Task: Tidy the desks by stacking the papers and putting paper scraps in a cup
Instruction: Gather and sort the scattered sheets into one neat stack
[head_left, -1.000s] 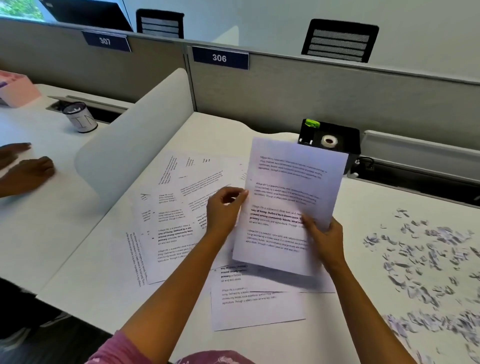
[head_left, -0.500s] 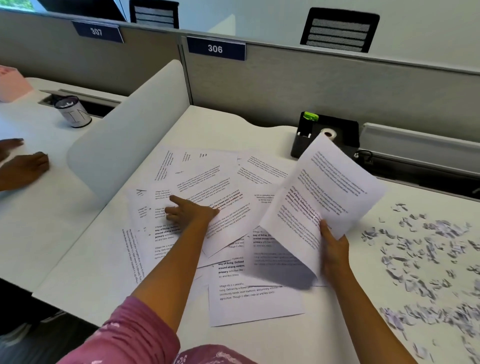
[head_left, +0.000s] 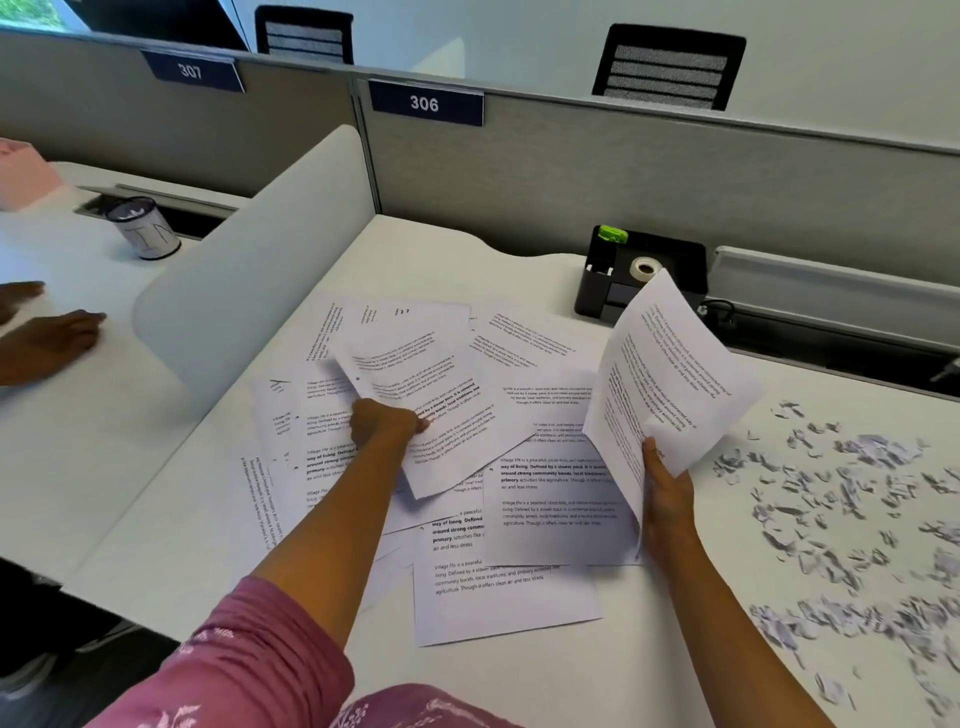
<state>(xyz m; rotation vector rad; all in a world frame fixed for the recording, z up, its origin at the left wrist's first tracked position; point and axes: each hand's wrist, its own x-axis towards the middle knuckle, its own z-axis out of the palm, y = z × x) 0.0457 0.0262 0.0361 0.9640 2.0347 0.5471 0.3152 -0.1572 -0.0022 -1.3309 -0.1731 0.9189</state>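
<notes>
Both hands are holding paper. In the middle of the frame, the left hand (head_left: 387, 423) pinches one printed sheet (head_left: 431, 395) by its left edge, and that sheet is tipped up a little off the pile. Lower right of the middle, the right hand (head_left: 667, 501) grips the bottom edge of a held-up bunch of pages (head_left: 670, 384), thumb on the front. I cannot tell how many pages are in that bunch.

More loose papers (head_left: 519, 587) lie spread out flat on the white desk (head_left: 171, 530), overlapping each other every which way. About eight or nine sheets show, but some hide under others, so the count is not sure.

On the right side of the frame, lots of little paper scraps (head_left: 841, 509) are scattered on the desk, too many to count. They lie apart from the big sheets.

One cup (head_left: 144, 228) stands in the upper left, on the next desk, past the one white divider (head_left: 249, 270). It is well apart from the scraps.

One black desk organizer (head_left: 670, 257) sits at the back of the desk, with one roll of tape (head_left: 645, 268) and one green thing (head_left: 613, 235) in it. The held bunch of pages hides part of it.

Two number signs hang on the grey wall: 307 (head_left: 191, 71) and 306 (head_left: 425, 103).

At the left edge, another person's hand (head_left: 52, 340) rests on the next desk.
</notes>
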